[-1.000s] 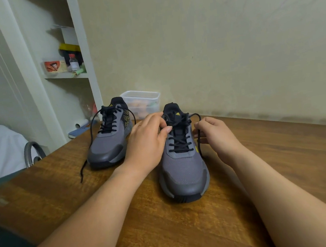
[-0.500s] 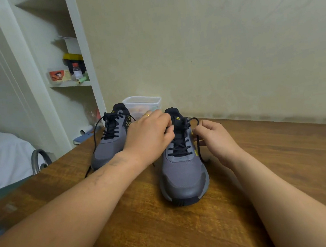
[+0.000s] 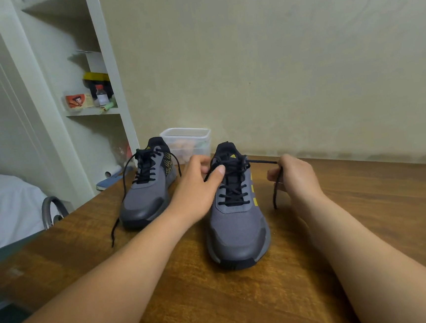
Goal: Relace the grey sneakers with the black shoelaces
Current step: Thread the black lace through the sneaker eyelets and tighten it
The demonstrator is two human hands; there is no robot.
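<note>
Two grey sneakers stand on the wooden table (image 3: 364,199), toes toward me. The near sneaker (image 3: 238,226) sits in the middle and carries a black shoelace (image 3: 232,190) crossed up its eyelets. My left hand (image 3: 196,188) grips the left side of its collar, thumb on the upper lace. My right hand (image 3: 295,177) pinches the right lace end, which runs taut from the top eyelet with its tip hanging down. The far sneaker (image 3: 145,193) stands to the left, laced, with loose ends trailing on the table.
A clear plastic container (image 3: 187,143) stands behind the sneakers against the wall. White shelves (image 3: 94,112) with small bottles and boxes rise at the left. A bed with white sheet (image 3: 2,205) and a metal chair arm (image 3: 52,209) lie beyond the table's left edge.
My right hand has moved right and pulled the lace end out taut from the top eyelet. My left hand stays on the near sneaker's collar.
</note>
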